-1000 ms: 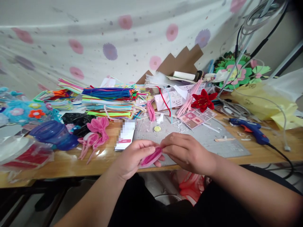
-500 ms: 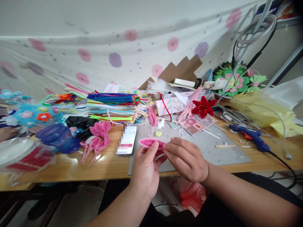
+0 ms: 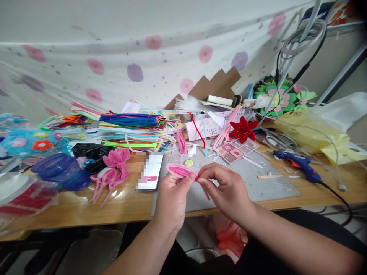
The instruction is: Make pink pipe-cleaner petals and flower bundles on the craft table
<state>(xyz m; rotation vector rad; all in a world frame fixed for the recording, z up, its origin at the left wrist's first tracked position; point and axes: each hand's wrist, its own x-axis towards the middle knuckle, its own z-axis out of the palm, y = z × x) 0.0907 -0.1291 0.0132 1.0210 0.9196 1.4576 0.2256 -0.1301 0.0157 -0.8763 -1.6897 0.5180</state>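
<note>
A pink pipe-cleaner petal (image 3: 178, 170) with a pale rim is pinched near its base by my left hand (image 3: 175, 196), thumb on top. My right hand (image 3: 226, 187) closes its thumb and fingertips on the same petal's pointed base, and a pink stem end shows below the fingers. Both hands are above the grey cutting mat (image 3: 275, 187). Just beyond the petal lies a small yellow round piece (image 3: 189, 163). Finished pink petals and a pink bow-like shape (image 3: 117, 164) rest on the table to the left.
A phone (image 3: 151, 172) lies left of the mat. Pipe-cleaner bundles (image 3: 129, 120) are stacked behind. A red flower (image 3: 243, 130) sits at the back right, near scissors (image 3: 276, 139) and a blue glue gun (image 3: 299, 162). A blue plastic container (image 3: 57, 170) stands at left.
My right hand has turned, its fingers now pinching the petal's base instead of lying flat across it. The petal tilts with its tip raised to the left. The view has shifted slightly.
</note>
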